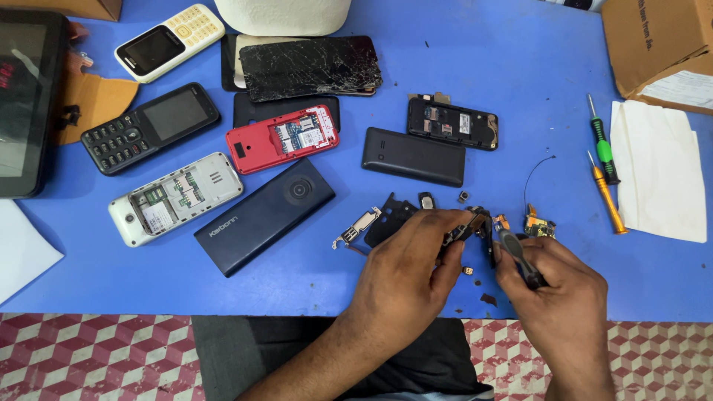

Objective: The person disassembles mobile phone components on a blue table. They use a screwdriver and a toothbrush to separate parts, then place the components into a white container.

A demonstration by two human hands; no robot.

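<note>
My left hand pinches a small dark phone part near the front edge of the blue table. My right hand grips a dark tool whose tip meets that part. Loose bits lie around them: a small metal bracket, a black plastic frame piece, a small circuit board and tiny chips.
Several phones lie across the table: a dark blue one, a red open one, a white open one, a black keypad one, a cracked screen. Green and orange screwdrivers lie right, beside white paper and a cardboard box.
</note>
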